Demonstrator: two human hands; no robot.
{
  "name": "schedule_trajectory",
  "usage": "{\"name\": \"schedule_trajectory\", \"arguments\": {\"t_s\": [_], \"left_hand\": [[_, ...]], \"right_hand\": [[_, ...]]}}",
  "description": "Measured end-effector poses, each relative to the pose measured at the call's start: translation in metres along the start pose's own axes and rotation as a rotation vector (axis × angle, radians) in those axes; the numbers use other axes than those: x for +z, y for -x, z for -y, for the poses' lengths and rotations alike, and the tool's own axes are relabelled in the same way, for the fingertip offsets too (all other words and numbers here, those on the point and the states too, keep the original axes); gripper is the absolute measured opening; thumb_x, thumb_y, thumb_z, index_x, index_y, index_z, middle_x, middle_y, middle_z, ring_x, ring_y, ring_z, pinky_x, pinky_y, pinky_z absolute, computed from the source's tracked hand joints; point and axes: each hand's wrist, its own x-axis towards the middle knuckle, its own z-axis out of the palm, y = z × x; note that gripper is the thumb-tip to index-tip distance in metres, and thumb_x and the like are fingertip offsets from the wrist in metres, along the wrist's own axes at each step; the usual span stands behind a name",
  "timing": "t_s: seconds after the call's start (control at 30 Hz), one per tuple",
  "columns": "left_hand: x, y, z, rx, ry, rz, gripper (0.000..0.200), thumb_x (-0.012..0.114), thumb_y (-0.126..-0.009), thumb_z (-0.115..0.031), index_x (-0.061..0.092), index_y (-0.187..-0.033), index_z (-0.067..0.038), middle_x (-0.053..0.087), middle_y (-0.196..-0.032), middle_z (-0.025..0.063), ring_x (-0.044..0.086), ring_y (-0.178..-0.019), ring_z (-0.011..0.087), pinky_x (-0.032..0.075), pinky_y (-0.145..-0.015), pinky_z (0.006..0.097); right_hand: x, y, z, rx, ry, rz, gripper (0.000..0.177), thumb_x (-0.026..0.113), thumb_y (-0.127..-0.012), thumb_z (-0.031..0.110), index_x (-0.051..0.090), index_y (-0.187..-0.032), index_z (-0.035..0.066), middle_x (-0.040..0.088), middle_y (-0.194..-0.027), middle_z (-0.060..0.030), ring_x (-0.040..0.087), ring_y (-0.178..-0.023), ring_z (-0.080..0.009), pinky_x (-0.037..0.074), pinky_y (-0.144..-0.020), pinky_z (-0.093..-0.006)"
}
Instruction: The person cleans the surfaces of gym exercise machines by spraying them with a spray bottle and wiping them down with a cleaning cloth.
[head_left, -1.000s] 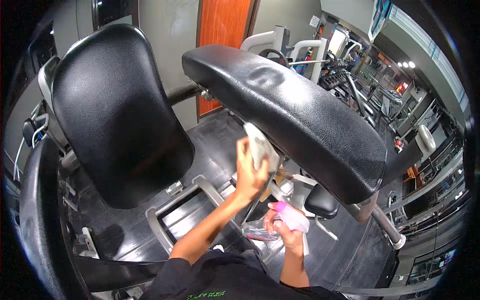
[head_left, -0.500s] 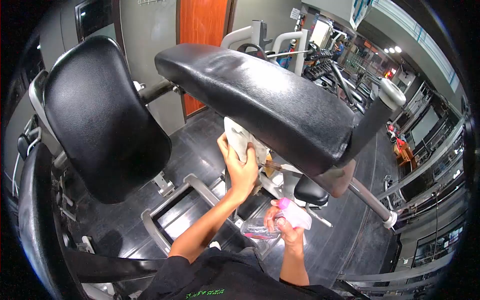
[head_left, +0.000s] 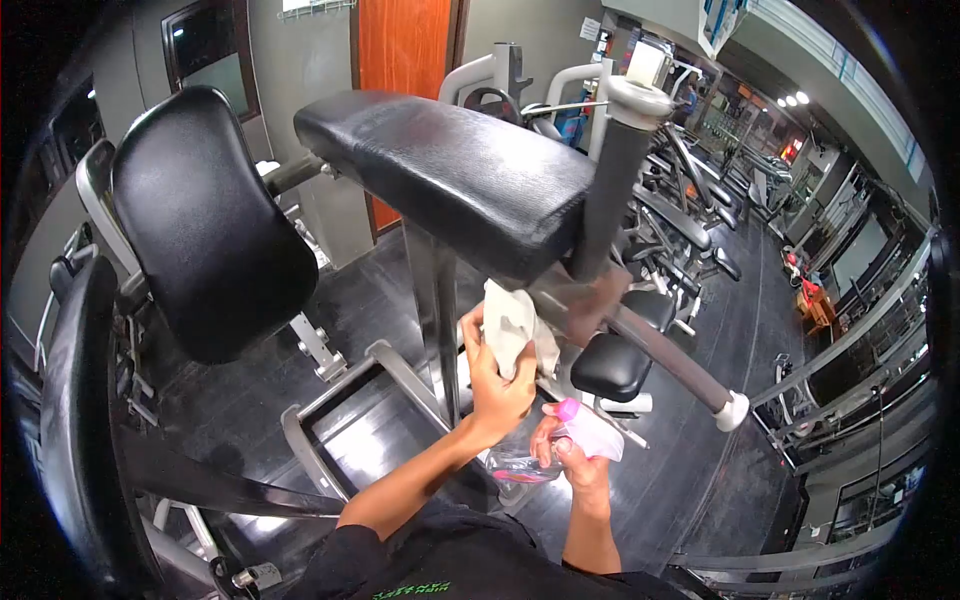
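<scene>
My left hand (head_left: 500,395) is closed around a crumpled white cloth (head_left: 512,325). The cloth is just below the near end of a long black padded armrest (head_left: 450,170); whether it touches the underside is hard to tell. Lower and to the right, my right hand (head_left: 578,465) grips a spray bottle (head_left: 596,440) of translucent plastic with a pink nozzle, held tilted on its side. A dark upright handle (head_left: 615,175) with a grey end cap rises at the pad's near end, and a bar (head_left: 680,370) with a pale cap slants out beneath it.
A black backrest (head_left: 210,220) stands at left, with another black pad (head_left: 85,420) closer. A grey metal frame (head_left: 365,420) lies low on the dark floor. Small black seat pads (head_left: 610,365) and more gym machines (head_left: 680,215) are to the right.
My view has shifted, so the padded armrest and its handle appear farther left. The cloth in my left hand has moved along to the pad's near end. My right hand still grips the bottle.
</scene>
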Motion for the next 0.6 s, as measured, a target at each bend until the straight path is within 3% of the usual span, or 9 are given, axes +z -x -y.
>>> {"name": "schedule_trajectory", "arguments": {"t_s": [0.07, 0.13, 0.2, 0.27, 0.3, 0.33, 0.4, 0.6], "left_hand": [[0.002, 0.014, -0.008, 0.044, 0.012, -0.008, 0.04, 0.059, -0.073, 0.002, 0.052, -0.112, 0.004, 0.044, -0.116, 0.0205, 0.044, -0.108, 0.0335, 0.036, -0.093, 0.041], [0.006, 0.011, -0.029, 0.082, 0.047, -0.053, 0.041, 0.059, -0.074, 0.002, 0.052, -0.114, 0.005, 0.044, -0.117, 0.0206, 0.046, -0.107, 0.034, 0.037, -0.091, 0.0405], [0.012, -0.012, -0.047, 0.386, 0.039, -0.156, 0.047, 0.06, -0.071, 0.003, 0.051, -0.117, 0.005, 0.046, -0.117, 0.0216, 0.048, -0.108, 0.0361, 0.039, -0.09, 0.0417], [0.013, -0.047, -0.071, 0.52, -0.136, -0.052, 0.043, 0.059, -0.071, 0.005, 0.054, -0.113, 0.004, 0.047, -0.117, 0.0216, 0.051, -0.108, 0.0335, 0.04, -0.092, 0.0381], [0.019, -0.06, -0.086, 0.502, -0.182, 0.075, 0.052, 0.061, -0.067, 0.007, 0.054, -0.118, 0.002, 0.049, -0.117, 0.0207, 0.052, -0.107, 0.0342, 0.042, -0.091, 0.0386], [0.027, -0.062, -0.098, 0.359, -0.29, 0.209, 0.06, 0.062, -0.063, 0.008, 0.055, -0.121, -0.003, 0.05, -0.117, 0.0176, 0.053, -0.104, 0.0342, 0.045, -0.088, 0.0376], [0.04, -0.054, -0.094, 0.449, -0.551, 0.344, 0.063, 0.063, -0.062, 0.007, 0.055, -0.123, -0.007, 0.05, -0.116, 0.0157, 0.055, -0.102, 0.0337, 0.047, -0.084, 0.0376], [0.066, -0.005, -0.101, 0.328, -0.308, 0.25, 0.064, 0.062, -0.061, 0.008, 0.058, -0.121, -0.013, 0.054, -0.108, 0.0147, 0.057, -0.099, 0.0333, 0.048, -0.083, 0.0373]], "right_hand": [[-0.01, 0.01, 0.012, -0.008, 0.046, 0.04, 0.041, 0.065, -0.083, 0.016, 0.054, -0.112, -0.011, 0.061, -0.082, -0.0152, 0.056, -0.057, -0.0151, 0.047, -0.054, -0.0272], [-0.018, 0.022, 0.02, -0.012, 0.037, 0.017, 0.041, 0.065, -0.083, 0.016, 0.054, -0.111, -0.011, 0.061, -0.082, -0.0151, 0.056, -0.057, -0.0153, 0.047, -0.054, -0.0272], [-0.025, 0.032, 0.027, -0.01, 0.023, -0.007, 0.041, 0.065, -0.083, 0.017, 0.054, -0.111, -0.011, 0.061, -0.081, -0.0151, 0.056, -0.057, -0.0154, 0.047, -0.054, -0.0272], [-0.033, 0.04, 0.032, -0.021, -0.004, -0.002, 0.041, 0.065, -0.082, 0.016, 0.055, -0.111, -0.012, 0.061, -0.08, -0.0152, 0.056, -0.056, -0.0156, 0.046, -0.053, -0.0271], [-0.036, 0.044, 0.034, -0.023, -0.007, 0.0, 0.041, 0.065, -0.082, 0.016, 0.055, -0.111, -0.012, 0.061, -0.08, -0.0152, 0.056, -0.056, -0.0156, 0.046, -0.053, -0.0271], [-0.039, 0.048, 0.035, -0.04, -0.02, 0.006, 0.041, 0.065, -0.082, 0.016, 0.055, -0.111, -0.012, 0.061, -0.08, -0.0153, 0.056, -0.056, -0.0156, 0.046, -0.053, -0.0272], [-0.044, 0.055, 0.038, -0.059, -0.037, 0.02, 0.04, 0.065, -0.082, 0.015, 0.055, -0.11, -0.012, 0.061, -0.079, -0.0155, 0.056, -0.055, -0.0156, 0.046, -0.053, -0.0273], [-0.057, 0.073, 0.048, -0.029, -0.04, 0.029, 0.038, 0.064, -0.083, 0.014, 0.056, -0.111, -0.011, 0.061, -0.08, -0.0154, 0.056, -0.056, -0.0155, 0.046, -0.052, -0.0275]]}}
